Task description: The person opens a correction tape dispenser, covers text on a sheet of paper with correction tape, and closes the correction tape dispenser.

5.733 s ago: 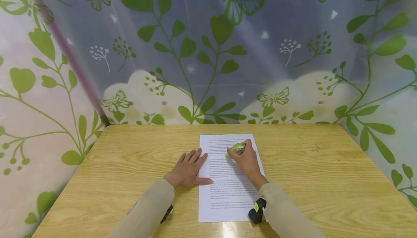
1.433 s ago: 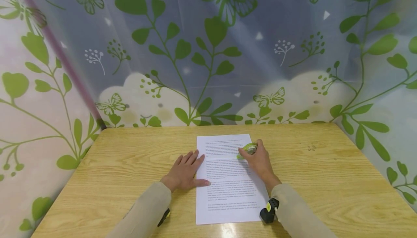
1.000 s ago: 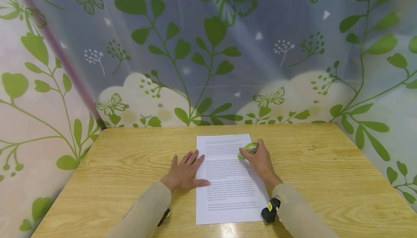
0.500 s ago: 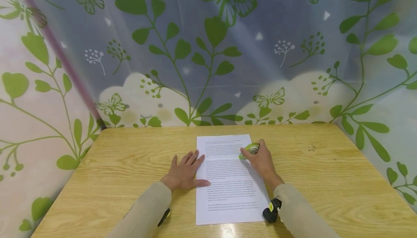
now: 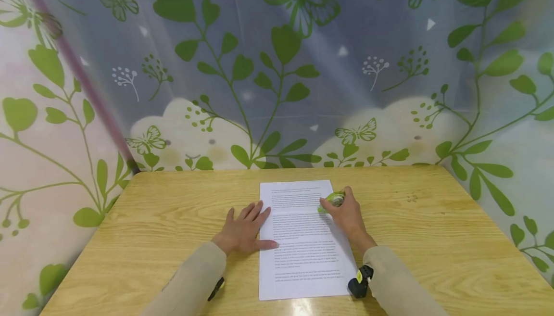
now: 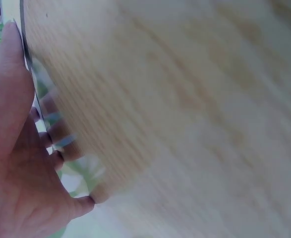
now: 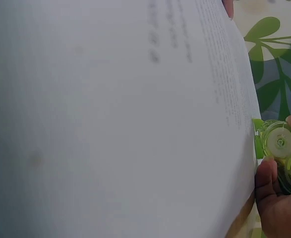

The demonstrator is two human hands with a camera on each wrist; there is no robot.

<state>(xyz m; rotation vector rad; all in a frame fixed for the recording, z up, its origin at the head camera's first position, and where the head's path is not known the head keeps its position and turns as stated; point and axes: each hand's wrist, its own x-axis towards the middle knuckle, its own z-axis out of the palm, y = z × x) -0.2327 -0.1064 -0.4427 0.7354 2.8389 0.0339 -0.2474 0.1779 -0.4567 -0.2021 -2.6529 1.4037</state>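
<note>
A white printed sheet of paper (image 5: 303, 291) lies on the wooden table in the head view. My left hand (image 5: 243, 232) rests on its left edge, fingers spread and thumb stretched over the print. Near the sheet's upper right edge, my right hand (image 5: 347, 214) pinches a clear green correction tape dispenser (image 5: 335, 199) between thumb and fingers. Its tip points down-left, right at the paper's surface. In the right wrist view, the dispenser's round white reel (image 7: 280, 143) shows through the casing, with the green tip (image 7: 258, 139) at the paper. A blank white band crosses the text left of the tip.
The wooden table (image 5: 415, 239) stretches out on both sides of the sheet. Behind it hangs a fabric backdrop (image 5: 346, 85) with green leaves and butterflies. A black wrist camera (image 5: 360, 282) on the right sleeve overlaps the sheet's lower right corner.
Since the earliest frame, my right hand has moved right with the correction tape dispenser, from mid-sheet to near the right edge. Over the last second it shifts only slightly. The left hand stays put.
</note>
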